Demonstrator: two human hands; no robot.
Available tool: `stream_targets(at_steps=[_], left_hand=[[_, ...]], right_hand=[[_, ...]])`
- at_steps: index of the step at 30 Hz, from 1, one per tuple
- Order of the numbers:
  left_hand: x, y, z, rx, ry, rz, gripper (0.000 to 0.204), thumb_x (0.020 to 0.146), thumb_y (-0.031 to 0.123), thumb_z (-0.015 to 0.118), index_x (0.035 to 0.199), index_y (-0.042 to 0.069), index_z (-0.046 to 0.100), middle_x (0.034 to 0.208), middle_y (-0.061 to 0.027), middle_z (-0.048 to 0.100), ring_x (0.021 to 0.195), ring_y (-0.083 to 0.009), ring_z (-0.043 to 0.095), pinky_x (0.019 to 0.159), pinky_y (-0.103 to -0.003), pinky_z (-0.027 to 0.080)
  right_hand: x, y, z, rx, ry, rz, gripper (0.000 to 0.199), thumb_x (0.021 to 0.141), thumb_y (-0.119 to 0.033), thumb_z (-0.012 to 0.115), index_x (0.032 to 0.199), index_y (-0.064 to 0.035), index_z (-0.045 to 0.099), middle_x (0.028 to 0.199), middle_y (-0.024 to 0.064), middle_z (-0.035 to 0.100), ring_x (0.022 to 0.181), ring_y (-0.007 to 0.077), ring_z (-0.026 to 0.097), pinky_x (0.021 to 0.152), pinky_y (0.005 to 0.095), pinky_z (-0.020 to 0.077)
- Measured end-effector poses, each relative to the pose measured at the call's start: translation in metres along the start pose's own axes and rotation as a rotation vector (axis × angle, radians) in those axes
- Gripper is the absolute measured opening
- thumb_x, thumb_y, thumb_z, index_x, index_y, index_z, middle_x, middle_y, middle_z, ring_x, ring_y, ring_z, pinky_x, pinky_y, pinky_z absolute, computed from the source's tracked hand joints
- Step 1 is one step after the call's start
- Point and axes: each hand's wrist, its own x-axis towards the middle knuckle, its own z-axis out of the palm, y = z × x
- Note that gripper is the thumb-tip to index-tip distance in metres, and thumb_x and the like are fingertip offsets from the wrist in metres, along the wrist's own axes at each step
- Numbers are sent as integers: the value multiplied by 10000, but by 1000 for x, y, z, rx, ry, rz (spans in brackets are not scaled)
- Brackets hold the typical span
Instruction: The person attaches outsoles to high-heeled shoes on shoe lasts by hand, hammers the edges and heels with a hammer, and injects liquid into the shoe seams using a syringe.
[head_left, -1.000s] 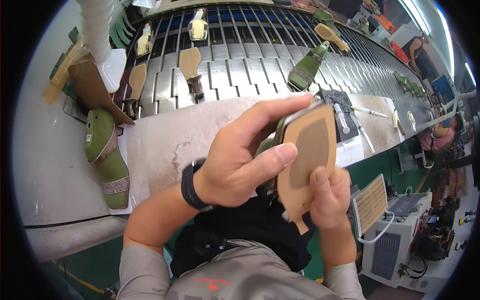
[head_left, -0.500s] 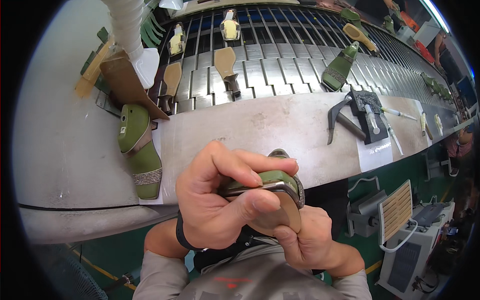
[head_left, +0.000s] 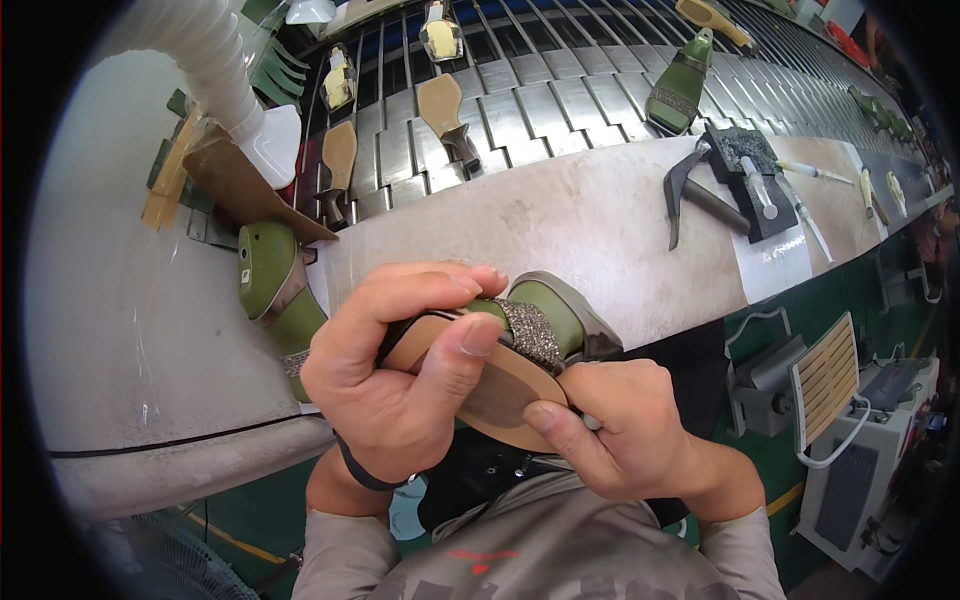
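Close in front of me, both hands hold a sandal (head_left: 490,395) built on a green shoe last. Its tan sole faces up toward me, and a glittery strap and the green last show on its far side. My left hand (head_left: 395,365) wraps round one end, thumb on the sole and fingers over the far side. My right hand (head_left: 620,430) pinches the sole's edge nearer the other end, its thumb on the sole. A similar green sandal (head_left: 268,270) lies on the bench to the left, partly hidden behind my left hand.
Beyond the bench (head_left: 600,210) runs a slatted metal conveyor (head_left: 520,125) carrying soles (head_left: 440,105) and another green sandal (head_left: 682,85). A hammer (head_left: 705,200) lies beside a dark block (head_left: 765,195) with syringes. A white hose (head_left: 200,70) and brown board (head_left: 235,180) stand left.
The sandal has been turned, so more of its sole and strap show. My hands have moved further apart along it. The whole view has shifted slightly.
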Motion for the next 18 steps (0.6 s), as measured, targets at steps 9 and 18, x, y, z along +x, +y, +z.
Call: stream_targets(at_steps=[9,18], left_hand=[[72,-15,25,-383,-96,-305,363,1083,191,613,1322,-81,642,1195,-222,753,1056,-276,759,934,-361,607],[116,-61,59,-590,-258,-298,366,1065,147,622,1353,-78,639,1220,-207,749,1101,-255,754,966,-361,623]], right_hand=[[22,12,-17,254,141,314,319,1067,-209,688,857,30,670,684,33,625,657,44,520,543,288,440],[13,15,-52,524,34,458,310,1105,-235,623,1089,63,705,842,72,728,708,99,691,601,240,547]])
